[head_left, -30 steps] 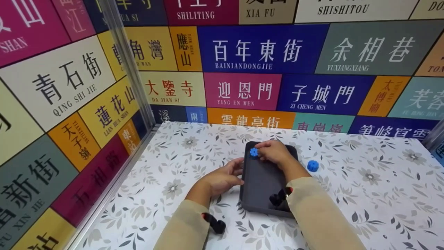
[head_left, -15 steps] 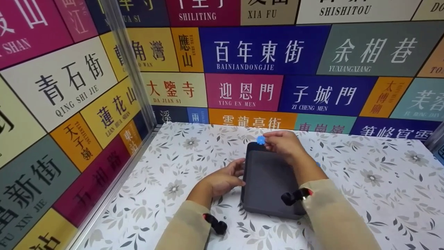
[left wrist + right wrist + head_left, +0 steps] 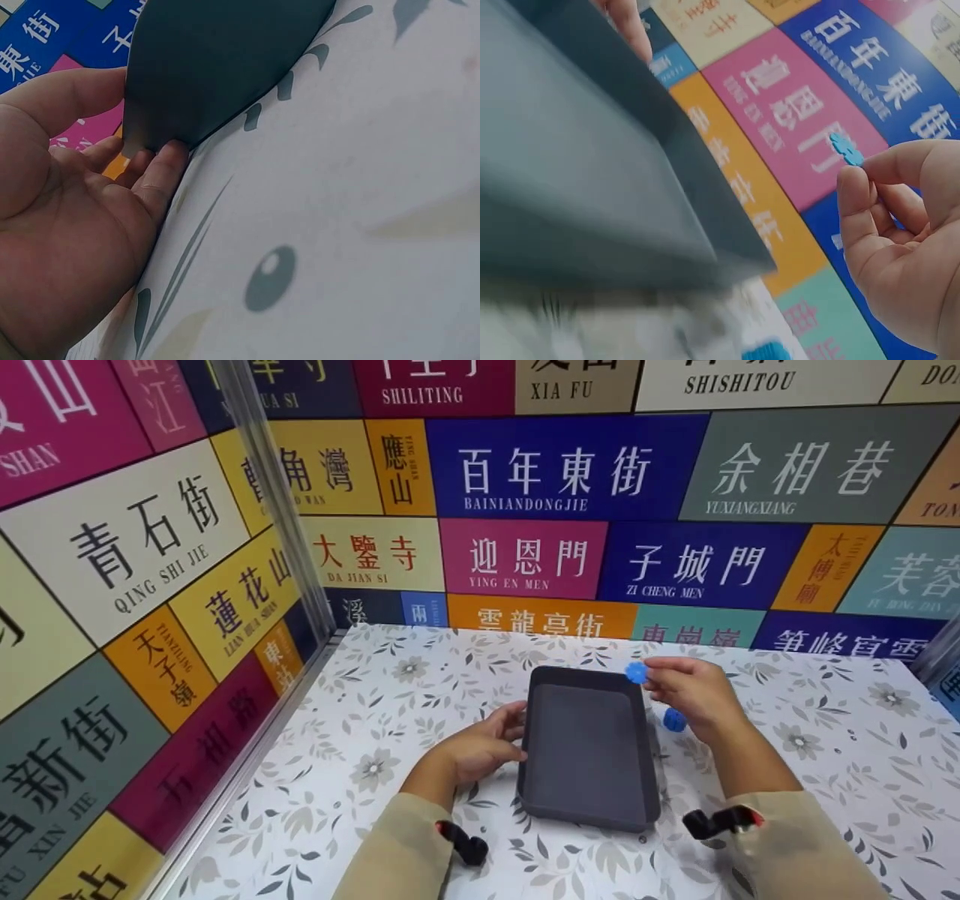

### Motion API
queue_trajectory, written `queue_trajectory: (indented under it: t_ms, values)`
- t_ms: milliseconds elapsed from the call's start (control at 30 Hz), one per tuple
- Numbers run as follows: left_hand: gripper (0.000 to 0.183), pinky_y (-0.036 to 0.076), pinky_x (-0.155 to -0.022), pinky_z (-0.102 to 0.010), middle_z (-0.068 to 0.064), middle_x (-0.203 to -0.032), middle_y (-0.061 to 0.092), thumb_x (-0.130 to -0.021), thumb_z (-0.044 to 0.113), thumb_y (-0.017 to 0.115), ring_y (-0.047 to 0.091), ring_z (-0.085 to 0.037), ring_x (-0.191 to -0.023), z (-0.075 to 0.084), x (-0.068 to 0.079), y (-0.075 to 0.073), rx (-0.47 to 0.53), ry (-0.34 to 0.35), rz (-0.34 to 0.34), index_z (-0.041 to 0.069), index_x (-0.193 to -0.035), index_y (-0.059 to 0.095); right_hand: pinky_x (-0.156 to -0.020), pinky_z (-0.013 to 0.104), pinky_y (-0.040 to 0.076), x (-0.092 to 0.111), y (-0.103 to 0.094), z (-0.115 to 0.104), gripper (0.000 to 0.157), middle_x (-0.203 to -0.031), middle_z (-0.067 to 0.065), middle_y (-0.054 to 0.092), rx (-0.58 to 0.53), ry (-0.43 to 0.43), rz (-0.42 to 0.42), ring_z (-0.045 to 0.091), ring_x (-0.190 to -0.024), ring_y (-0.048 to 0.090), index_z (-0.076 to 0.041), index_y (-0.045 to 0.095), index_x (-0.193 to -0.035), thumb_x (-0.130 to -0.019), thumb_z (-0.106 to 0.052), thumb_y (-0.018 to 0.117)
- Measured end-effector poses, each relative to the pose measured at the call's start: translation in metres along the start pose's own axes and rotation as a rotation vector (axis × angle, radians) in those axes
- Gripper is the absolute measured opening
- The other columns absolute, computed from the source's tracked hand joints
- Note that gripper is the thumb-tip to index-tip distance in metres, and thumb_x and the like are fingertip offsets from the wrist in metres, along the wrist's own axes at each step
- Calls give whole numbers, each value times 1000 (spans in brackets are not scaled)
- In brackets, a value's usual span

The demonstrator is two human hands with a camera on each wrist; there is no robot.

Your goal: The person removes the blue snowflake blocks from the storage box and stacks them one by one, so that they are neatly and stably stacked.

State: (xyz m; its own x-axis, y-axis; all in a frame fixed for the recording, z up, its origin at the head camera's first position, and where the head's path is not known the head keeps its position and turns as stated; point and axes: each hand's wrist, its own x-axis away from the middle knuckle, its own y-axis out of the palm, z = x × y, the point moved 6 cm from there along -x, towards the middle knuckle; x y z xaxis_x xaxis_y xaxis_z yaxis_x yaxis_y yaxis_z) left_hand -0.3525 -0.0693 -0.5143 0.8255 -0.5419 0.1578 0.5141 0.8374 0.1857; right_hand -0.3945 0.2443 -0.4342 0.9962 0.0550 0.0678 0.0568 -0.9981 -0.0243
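Observation:
A dark grey rectangular tray [image 3: 585, 757] lies on the table with nothing inside. My left hand [image 3: 480, 750] rests against its left side; in the left wrist view, the thumb and fingertips touch the tray's outer wall [image 3: 217, 67]. Between thumb and index finger my right hand [image 3: 694, 697] pinches a small blue notched disc [image 3: 637, 673], a snowflake-shaped plastic piece, held up beside the tray's far right corner. The right wrist view shows the disc [image 3: 846, 148] edge-on at the fingertips. Just below the right hand, a stack of blue notched discs [image 3: 674, 719] sits on the table.
The table [image 3: 780, 780] has a white cloth with grey flowers and leaves. Colourful sign-covered walls [image 3: 525, 555] close off its back and left side. Small black devices stick out from the left sleeve [image 3: 405, 840] and the right sleeve [image 3: 802, 840].
My right hand has lifted the disc from over the tray's far left corner and carried it right, past the far right corner. The left hand keeps its place at the tray.

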Motion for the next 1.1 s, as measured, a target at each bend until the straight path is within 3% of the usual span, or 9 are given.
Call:
queue_trajectory:
  t_ms: [267,467,633,1100]
  values:
    - [99,35,-129,-48,-13,-170,37,-85,-15,63,38,-29,-158,-2,-1,-2,-4,-12,7,16,-170,23,-80,21,63,4,-47,26,21,-95,-11,77,6,55,25,7,-85,73,-15,81,-118,-99,-22,78]
    - [99,34,-130,-48,-12,-170,37,-85,-14,64,37,-29,-159,-1,-1,-2,-7,-13,0,17,-170,23,-77,21,62,-1,-69,51,13,-92,-10,77,-9,60,-9,8,-82,72,-17,84,-109,-102,-16,73]
    - [99,34,-130,-48,-12,-171,36,-85,-14,64,36,-29,-159,0,-1,-1,0,-17,-4,17,-170,23,-76,21,61,-4,-84,68,12,-87,-8,78,-9,104,23,7,-80,70,-20,84,-107,-102,-19,72]
    - [100,36,-128,-45,-15,-171,34,-85,-14,62,34,-30,-160,-2,-1,-1,-4,1,-8,14,-171,19,-71,21,58,-10,-88,84,23,-86,-10,76,88,167,58,6,-78,66,-14,79,-121,-101,-24,75]
